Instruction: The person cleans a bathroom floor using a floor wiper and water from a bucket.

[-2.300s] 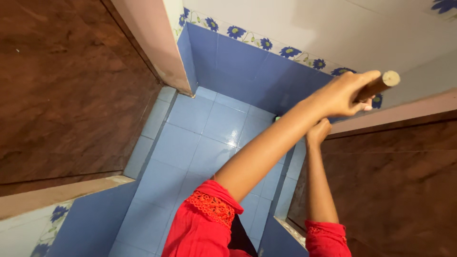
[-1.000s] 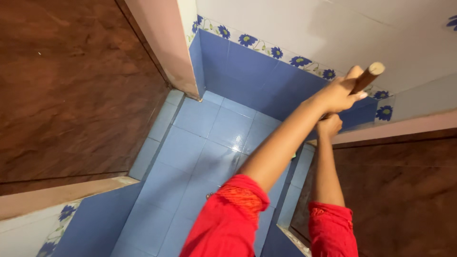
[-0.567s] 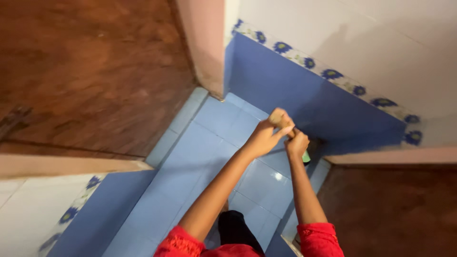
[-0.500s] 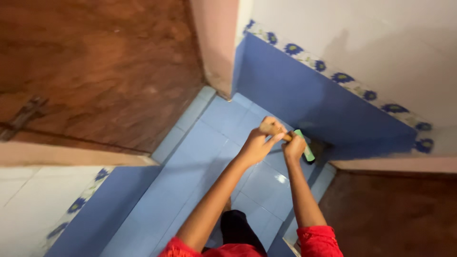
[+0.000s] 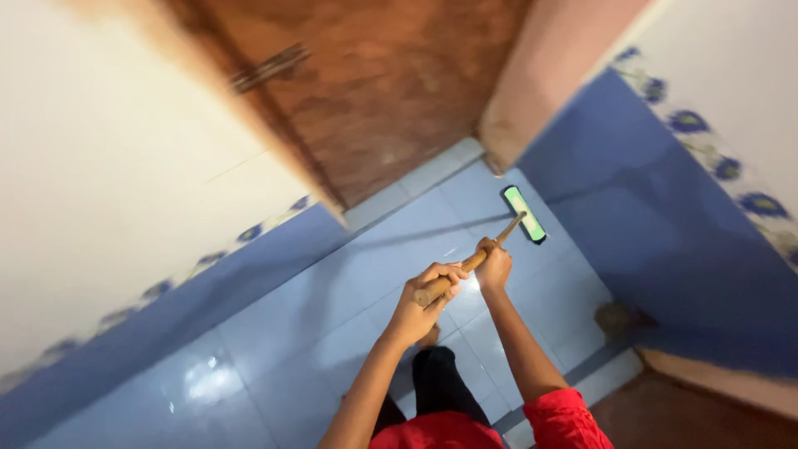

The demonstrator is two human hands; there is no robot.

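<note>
At frame centre, the left hand (image 5: 426,293) grips the end of the mop's handle (image 5: 468,265); the right hand (image 5: 494,264) closes round it further up. Its axis runs to the upper right, towards the green head (image 5: 524,214) on the floor (image 5: 274,333), nearer the right hand.

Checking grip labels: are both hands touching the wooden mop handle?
Touching. The head view shows the left hand wrapped around the handle's near end and the right hand closed around it further down, toward the green head.

Glossy blue floor tiles (image 5: 274,349) — brown wooden door (image 5: 391,83), blue-white walls (image 5: 657,216).
</note>
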